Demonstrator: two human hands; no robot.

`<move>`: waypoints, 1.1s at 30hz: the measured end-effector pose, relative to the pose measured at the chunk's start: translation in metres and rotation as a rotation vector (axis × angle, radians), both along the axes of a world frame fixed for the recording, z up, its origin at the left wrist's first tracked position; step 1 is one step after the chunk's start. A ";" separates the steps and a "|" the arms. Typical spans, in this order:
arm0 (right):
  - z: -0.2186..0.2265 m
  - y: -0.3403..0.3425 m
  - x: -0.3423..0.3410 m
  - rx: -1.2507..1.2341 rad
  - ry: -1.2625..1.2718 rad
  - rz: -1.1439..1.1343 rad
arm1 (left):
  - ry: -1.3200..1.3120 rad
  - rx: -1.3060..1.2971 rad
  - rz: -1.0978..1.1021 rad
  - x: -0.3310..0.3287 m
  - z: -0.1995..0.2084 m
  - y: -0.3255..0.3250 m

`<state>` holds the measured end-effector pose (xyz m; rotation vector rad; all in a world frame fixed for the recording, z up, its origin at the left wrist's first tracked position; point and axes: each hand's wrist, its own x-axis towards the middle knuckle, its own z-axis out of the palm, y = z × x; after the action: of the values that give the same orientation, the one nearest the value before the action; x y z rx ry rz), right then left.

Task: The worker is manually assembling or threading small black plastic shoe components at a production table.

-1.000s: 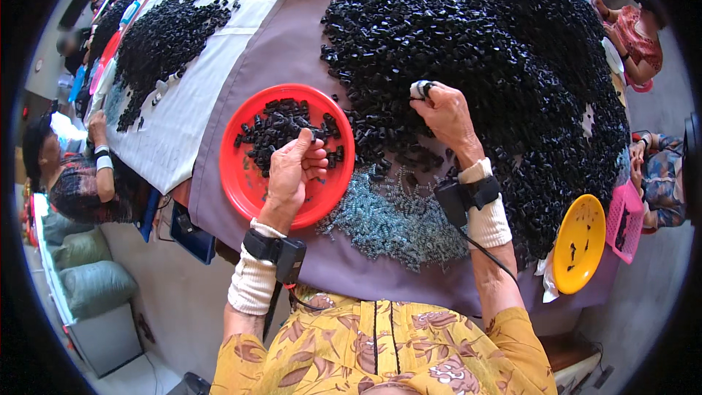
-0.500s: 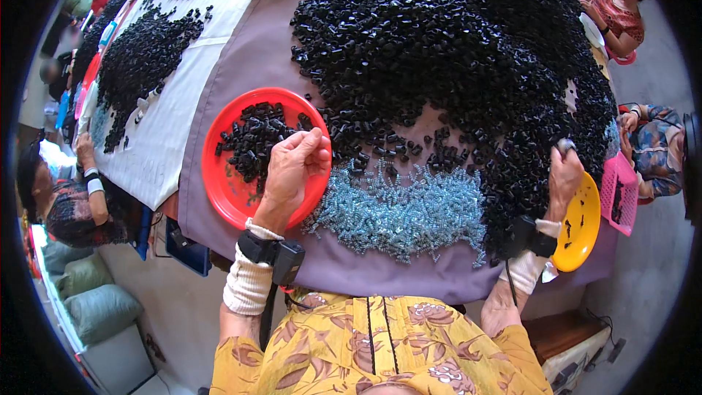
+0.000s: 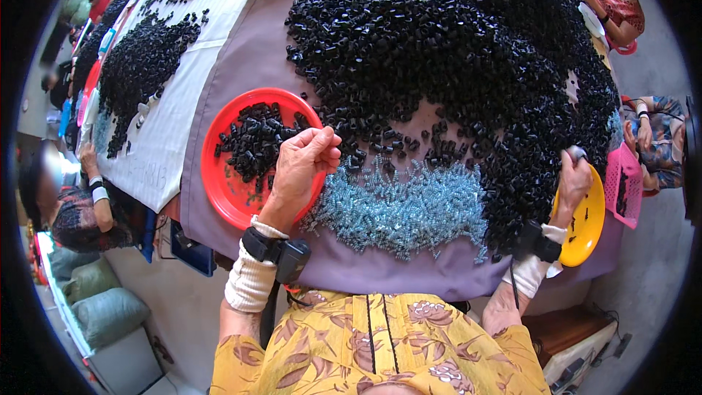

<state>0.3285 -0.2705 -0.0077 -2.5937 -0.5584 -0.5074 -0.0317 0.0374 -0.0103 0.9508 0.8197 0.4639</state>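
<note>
My left hand (image 3: 301, 170) is over the right side of a red plate (image 3: 225, 201), thumb and forefinger pinched together. Whatever is in that pinch is too small to make out. Small black plastic pieces (image 3: 252, 139) lie heaped on the plate. My right hand (image 3: 573, 181) is closed beside the left rim of a yellow plate (image 3: 585, 247), above the edge of the black heap. Something pale and greyish shows at its fingertips; its kind is unclear. Between my hands spreads a pile of tiny pale-blue spring-like coils (image 3: 402, 208).
A large heap of black pieces (image 3: 439, 44) covers much of the mauve cloth (image 3: 212, 117). A pink basket (image 3: 623, 183) stands at the right. Co-workers sit on both sides, and another black heap (image 3: 146, 58) lies on white cloth at left.
My left hand has shifted slightly right, still pinched. My right hand has moved a little right and down, towards the yellow plate. The whole view has shifted slightly.
</note>
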 end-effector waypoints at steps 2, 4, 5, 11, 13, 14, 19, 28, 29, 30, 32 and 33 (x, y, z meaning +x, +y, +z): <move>0.011 0.059 -0.035 0.097 0.146 0.167 | 0.024 0.029 0.010 -0.004 0.002 -0.004; 0.016 0.101 -0.058 0.128 0.234 0.458 | 0.016 0.024 -0.002 -0.002 0.002 -0.006; 0.014 0.121 -0.070 0.111 0.249 0.579 | 0.008 0.012 -0.009 -0.001 -0.002 -0.006; -0.019 0.205 -0.112 -0.198 0.137 0.947 | 0.002 -0.005 -0.023 0.002 -0.007 -0.012; -0.020 0.216 -0.128 -0.351 0.036 1.043 | 0.000 -0.008 -0.014 0.003 -0.008 -0.013; -0.026 0.216 -0.130 -0.312 -0.004 1.103 | 0.000 -0.009 -0.025 0.004 -0.008 -0.013; -0.012 0.210 -0.115 -0.074 0.242 1.043 | 0.001 -0.011 -0.021 0.001 -0.011 -0.013; -0.020 0.182 -0.106 -0.128 0.240 1.038 | 0.041 -0.012 -0.085 0.013 -0.007 -0.018; -0.021 0.182 -0.108 -0.125 0.243 1.033 | 0.035 -0.011 -0.086 0.015 -0.008 -0.019; -0.022 0.182 -0.109 -0.114 0.237 1.041 | 0.028 -0.009 -0.086 0.016 -0.009 -0.019; -0.022 0.183 -0.111 -0.101 0.232 1.046 | 0.035 -0.006 -0.095 0.017 -0.010 -0.020; -0.020 0.184 -0.112 -0.129 0.208 1.060 | 0.039 -0.004 -0.101 0.017 -0.010 -0.020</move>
<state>0.2162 -0.0861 -0.0278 -2.0005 -1.7354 0.1602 -0.0148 0.0174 -0.0203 0.9952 0.8039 0.3572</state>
